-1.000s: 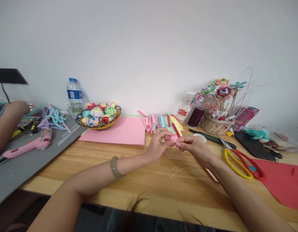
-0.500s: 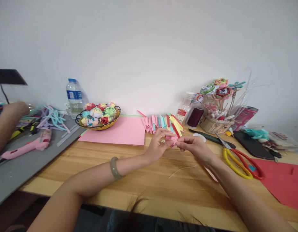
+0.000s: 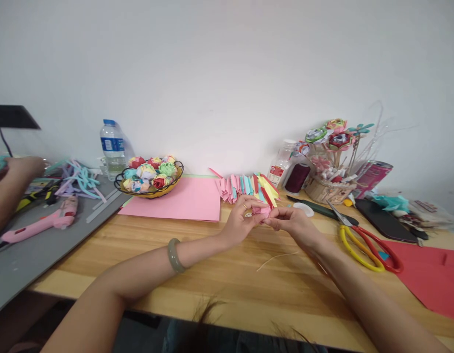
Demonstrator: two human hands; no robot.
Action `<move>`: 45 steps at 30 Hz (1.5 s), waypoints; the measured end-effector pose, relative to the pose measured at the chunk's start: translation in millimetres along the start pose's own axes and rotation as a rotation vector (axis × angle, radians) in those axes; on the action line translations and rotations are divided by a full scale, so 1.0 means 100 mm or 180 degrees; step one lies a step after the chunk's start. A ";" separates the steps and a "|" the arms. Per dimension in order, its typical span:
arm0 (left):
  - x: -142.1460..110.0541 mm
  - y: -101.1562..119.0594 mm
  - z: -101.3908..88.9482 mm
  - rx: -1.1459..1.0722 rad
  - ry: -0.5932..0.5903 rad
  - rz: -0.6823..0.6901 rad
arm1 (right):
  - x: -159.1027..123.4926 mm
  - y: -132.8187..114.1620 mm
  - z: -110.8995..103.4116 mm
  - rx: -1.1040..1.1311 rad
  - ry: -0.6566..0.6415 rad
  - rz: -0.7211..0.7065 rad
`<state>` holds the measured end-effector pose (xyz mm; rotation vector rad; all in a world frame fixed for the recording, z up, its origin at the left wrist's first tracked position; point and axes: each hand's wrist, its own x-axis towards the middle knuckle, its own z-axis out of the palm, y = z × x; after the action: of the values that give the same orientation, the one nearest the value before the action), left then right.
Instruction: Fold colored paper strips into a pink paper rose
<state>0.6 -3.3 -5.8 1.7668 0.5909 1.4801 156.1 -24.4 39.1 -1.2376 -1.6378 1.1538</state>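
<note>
Both my hands meet above the middle of the wooden table (image 3: 197, 274). My left hand (image 3: 241, 219), with a ring on one finger and a green bangle at the wrist, pinches a small folded pink paper piece (image 3: 261, 210). My right hand (image 3: 293, 221) closes its fingertips on the same pink piece from the right. Just behind my hands lies a heap of folded pink, blue, red and yellow paper strips (image 3: 247, 186).
A pink sheet (image 3: 182, 198) and a wire bowl of paper roses (image 3: 149, 175) sit left of centre by a water bottle (image 3: 111, 147). Scissors (image 3: 362, 240), red paper (image 3: 433, 279) and a basket of paper flowers (image 3: 332, 166) stand right. Another person's hand (image 3: 16, 169) works near a pink glue gun (image 3: 42, 221).
My hands stay together on the pink piece; the right fingers have shifted slightly up and left on it. The other person's hand at the far left has moved a little.
</note>
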 end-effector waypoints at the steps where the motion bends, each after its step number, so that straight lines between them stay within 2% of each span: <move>1: 0.00 0.00 0.00 -0.0006 0.0000 -0.0003 | 0.00 0.00 0.00 -0.0008 -0.0008 -0.0010; 11: 0.00 0.02 0.00 -0.0016 0.0075 -0.0069 | -0.02 -0.04 0.02 -0.0141 0.0115 0.0045; 16: 0.00 0.01 0.01 0.0083 0.0119 -0.0036 | -0.01 -0.03 0.00 -0.0220 0.0041 -0.0076; 22: 0.00 -0.02 0.01 0.0010 0.0098 -0.0003 | 0.00 0.01 0.02 -0.0152 0.0110 -0.0027; 27: 0.00 0.03 -0.01 0.0137 0.0099 -0.0044 | 0.00 -0.01 0.03 -0.0089 0.0136 -0.0056; 33: -0.03 0.04 -0.01 0.0131 -0.0128 -0.0244 | -0.02 -0.08 0.01 -0.0389 0.0298 -0.0022; 40: -0.01 0.00 -0.01 0.0106 -0.0134 -0.0362 | -0.02 -0.05 -0.04 -0.0171 0.0236 -0.0040; 42: -0.01 0.02 -0.01 -0.0029 -0.0163 -0.0474 | -0.02 -0.03 -0.06 -0.0108 0.0271 -0.0081; 45: -0.01 0.05 -0.01 -0.0440 -0.0179 -0.0853 | -0.03 -0.02 -0.08 -0.0131 0.0569 -0.0287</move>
<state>-1.0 -6.8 -2.0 1.5512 0.6526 1.2524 163.9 -26.1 43.3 -1.2424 -1.5733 0.9311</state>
